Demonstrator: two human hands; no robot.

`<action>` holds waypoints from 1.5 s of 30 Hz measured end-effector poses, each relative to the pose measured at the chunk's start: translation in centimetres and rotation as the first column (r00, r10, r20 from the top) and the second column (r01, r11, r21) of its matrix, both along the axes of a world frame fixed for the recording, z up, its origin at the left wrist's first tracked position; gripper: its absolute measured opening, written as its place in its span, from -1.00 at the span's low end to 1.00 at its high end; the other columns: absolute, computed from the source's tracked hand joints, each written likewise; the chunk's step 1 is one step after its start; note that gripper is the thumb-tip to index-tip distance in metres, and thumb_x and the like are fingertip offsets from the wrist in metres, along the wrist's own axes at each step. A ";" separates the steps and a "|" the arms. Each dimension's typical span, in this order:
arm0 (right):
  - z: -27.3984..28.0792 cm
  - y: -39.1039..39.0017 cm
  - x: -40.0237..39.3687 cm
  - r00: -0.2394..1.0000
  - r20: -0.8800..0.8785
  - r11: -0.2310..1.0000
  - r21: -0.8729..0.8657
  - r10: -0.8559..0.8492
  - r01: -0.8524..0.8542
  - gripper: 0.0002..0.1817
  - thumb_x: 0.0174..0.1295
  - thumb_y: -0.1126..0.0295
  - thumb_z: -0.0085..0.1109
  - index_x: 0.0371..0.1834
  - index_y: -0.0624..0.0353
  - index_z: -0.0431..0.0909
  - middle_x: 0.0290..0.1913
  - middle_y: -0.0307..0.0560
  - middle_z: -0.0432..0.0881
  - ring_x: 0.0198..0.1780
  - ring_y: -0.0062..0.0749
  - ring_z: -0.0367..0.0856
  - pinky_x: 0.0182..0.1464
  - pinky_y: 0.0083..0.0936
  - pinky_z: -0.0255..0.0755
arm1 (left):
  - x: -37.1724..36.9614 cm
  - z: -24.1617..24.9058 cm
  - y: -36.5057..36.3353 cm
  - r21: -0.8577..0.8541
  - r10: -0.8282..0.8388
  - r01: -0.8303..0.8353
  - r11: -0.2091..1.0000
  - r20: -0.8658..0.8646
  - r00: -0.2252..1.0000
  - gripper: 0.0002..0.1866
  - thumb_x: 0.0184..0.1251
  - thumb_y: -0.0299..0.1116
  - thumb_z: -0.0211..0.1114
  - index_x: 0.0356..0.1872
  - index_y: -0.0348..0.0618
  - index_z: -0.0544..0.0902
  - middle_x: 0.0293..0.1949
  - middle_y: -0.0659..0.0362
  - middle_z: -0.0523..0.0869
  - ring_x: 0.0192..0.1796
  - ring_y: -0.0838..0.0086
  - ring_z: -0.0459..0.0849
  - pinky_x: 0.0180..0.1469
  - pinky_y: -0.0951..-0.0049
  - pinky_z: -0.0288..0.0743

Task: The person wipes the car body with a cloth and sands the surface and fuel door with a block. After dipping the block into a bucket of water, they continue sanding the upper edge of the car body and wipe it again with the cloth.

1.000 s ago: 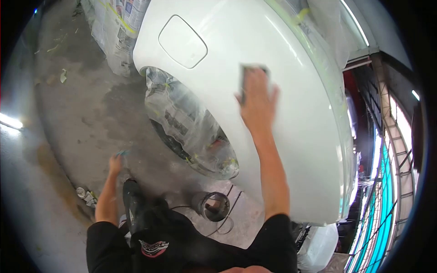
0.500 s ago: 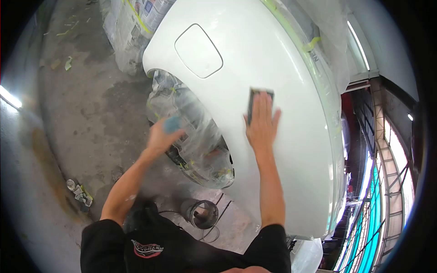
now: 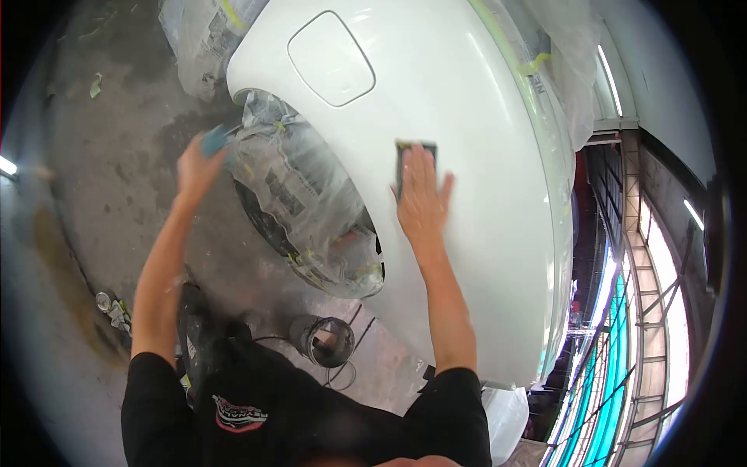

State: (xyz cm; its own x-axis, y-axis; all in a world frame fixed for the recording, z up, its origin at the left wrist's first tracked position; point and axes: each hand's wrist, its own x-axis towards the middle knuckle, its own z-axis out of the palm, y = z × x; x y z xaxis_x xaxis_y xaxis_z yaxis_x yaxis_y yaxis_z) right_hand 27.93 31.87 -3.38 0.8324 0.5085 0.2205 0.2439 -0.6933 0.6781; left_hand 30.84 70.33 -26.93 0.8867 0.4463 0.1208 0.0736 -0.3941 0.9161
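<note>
So, from the head view, our right hand (image 3: pixel 421 196) lies flat on a dark block (image 3: pixel 400 165), middle fingers lined up along its back, thumb and little finger spread past its edges. The block sits on the white panel (image 3: pixel 490 194), beside the plastic-covered wheel opening (image 3: pixel 303 191). Our left hand (image 3: pixel 199 165) is held clear of the panel, fingers closed on a blue piece (image 3: pixel 215 141), though blur hides the exact grip. A bucket (image 3: pixel 304 337) stands on the floor (image 3: pixel 132 210) near us. We'd call the step in hand rubbing the panel with the block; another stroke would probably call for even palm pressure.
</note>
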 end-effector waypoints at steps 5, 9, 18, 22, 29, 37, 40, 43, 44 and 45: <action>-2.4 5.2 4.3 0.998 0.060 0.997 -0.082 0.018 -0.013 -0.23 0.49 -0.06 0.03 0.61 0.23 0.23 0.70 0.07 0.06 0.70 -0.13 0.00 0.60 0.19 -0.10 | -24.1 -23.7 14.1 0.187 0.093 0.050 0.981 -0.679 0.728 -0.32 0.16 -0.06 0.50 0.24 -0.25 0.58 0.13 -0.21 0.72 0.21 -0.10 0.68 0.19 0.06 0.56; -2.1 8.5 7.6 0.985 0.008 0.985 -0.032 0.171 -0.171 -0.22 0.42 0.01 0.15 0.59 0.23 0.26 0.69 0.04 0.12 0.68 -0.11 0.07 0.55 0.16 0.07 | -43.1 -23.9 16.2 -0.053 -0.022 -0.060 0.997 -0.902 0.431 -0.46 0.00 -0.21 0.59 -0.05 -0.34 0.63 -0.18 -0.16 0.79 -0.08 0.02 0.81 -0.05 0.08 0.65; -3.6 4.0 1.3 0.997 0.030 0.996 -0.062 0.064 -0.062 -0.21 0.41 0.00 0.16 0.55 0.33 0.29 0.65 0.15 0.18 0.67 -0.05 0.10 0.55 0.18 0.04 | -65.5 -28.3 12.8 -0.085 0.097 -0.321 0.943 -0.854 0.511 -0.30 -0.01 -0.13 0.58 0.12 -0.37 0.57 -0.10 -0.17 0.76 -0.06 0.02 0.77 0.00 0.08 0.60; -3.2 9.4 7.0 0.980 0.000 0.976 -0.087 0.199 -0.198 -0.24 0.44 0.02 0.13 0.55 0.32 0.29 0.65 0.14 0.18 0.66 -0.04 0.10 0.54 0.18 0.08 | -59.8 -28.0 12.9 0.023 0.098 -0.171 0.985 -0.892 0.442 -0.37 0.11 -0.11 0.56 0.09 -0.35 0.60 -0.08 -0.15 0.78 -0.02 -0.03 0.77 0.05 0.06 0.60; -2.2 0.2 -1.1 0.997 0.081 0.997 -0.076 -0.005 0.011 -0.14 0.37 -0.04 0.20 0.59 0.32 0.23 0.68 0.12 0.12 0.69 -0.08 0.04 0.58 0.25 -0.10 | -51.0 -26.4 12.9 -0.103 0.119 -0.387 0.916 -0.853 0.508 -0.51 0.17 -0.17 0.55 0.01 -0.28 0.65 -0.10 -0.12 0.79 -0.01 0.07 0.79 0.06 0.10 0.60; -0.9 8.8 7.7 0.985 0.019 0.983 0.054 0.172 -0.173 -0.20 0.47 0.01 0.08 0.60 0.35 0.18 0.65 0.20 0.13 0.68 0.02 0.05 0.57 0.21 0.01 | -48.5 -25.5 13.5 -0.052 0.099 -0.223 0.973 -0.783 0.614 -0.44 0.18 -0.20 0.55 0.14 -0.28 0.63 -0.09 -0.05 0.79 -0.06 0.15 0.79 0.04 0.16 0.61; 1.2 3.1 3.0 0.998 0.056 0.998 0.060 0.032 -0.035 -0.14 0.40 0.01 0.17 0.61 0.33 0.15 0.68 0.18 0.09 0.69 0.00 0.03 0.56 0.34 -0.10 | -49.5 -26.0 14.3 -0.084 0.074 -0.234 0.969 -0.802 0.593 -0.43 0.17 -0.20 0.55 0.15 -0.27 0.62 -0.08 -0.05 0.79 -0.05 0.13 0.79 0.05 0.15 0.61; 0.8 1.3 1.4 0.985 0.167 0.993 0.111 -0.043 0.024 -0.10 0.36 0.01 0.22 0.61 0.37 0.15 0.68 0.22 0.06 0.69 0.04 0.01 0.53 0.45 -0.19 | -50.7 -25.6 13.8 -0.012 0.128 -0.244 0.970 -0.826 0.549 -0.44 0.15 -0.18 0.56 0.12 -0.26 0.63 -0.07 -0.07 0.79 -0.03 0.08 0.79 0.06 0.14 0.61; 0.6 1.2 1.6 0.980 0.193 0.989 0.144 -0.047 0.019 -0.09 0.35 0.01 0.23 0.61 0.38 0.15 0.68 0.23 0.05 0.70 0.06 0.01 0.52 0.48 -0.22 | -50.9 -25.2 13.8 0.035 0.157 -0.233 0.972 -0.835 0.527 -0.44 0.14 -0.18 0.57 0.10 -0.26 0.63 -0.07 -0.08 0.79 -0.03 0.06 0.79 0.06 0.14 0.61; 0.8 3.8 3.6 0.983 0.180 0.986 0.169 -0.035 0.004 -0.11 0.36 0.04 0.23 0.60 0.41 0.15 0.67 0.29 0.05 0.69 0.14 -0.01 0.55 0.44 -0.23 | -51.3 -25.5 14.4 0.049 0.159 -0.214 0.976 -0.828 0.537 -0.45 0.14 -0.18 0.57 0.09 -0.26 0.63 -0.07 -0.09 0.79 -0.02 0.04 0.79 0.06 0.13 0.61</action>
State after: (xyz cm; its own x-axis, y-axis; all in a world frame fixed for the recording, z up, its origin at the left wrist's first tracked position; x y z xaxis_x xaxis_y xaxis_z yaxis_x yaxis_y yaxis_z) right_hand 31.51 35.65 -2.54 0.7798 0.4356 0.4495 0.1128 -0.8042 0.5836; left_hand -20.48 84.70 -52.39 0.4794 0.5950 -0.6451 0.8713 -0.2346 0.4310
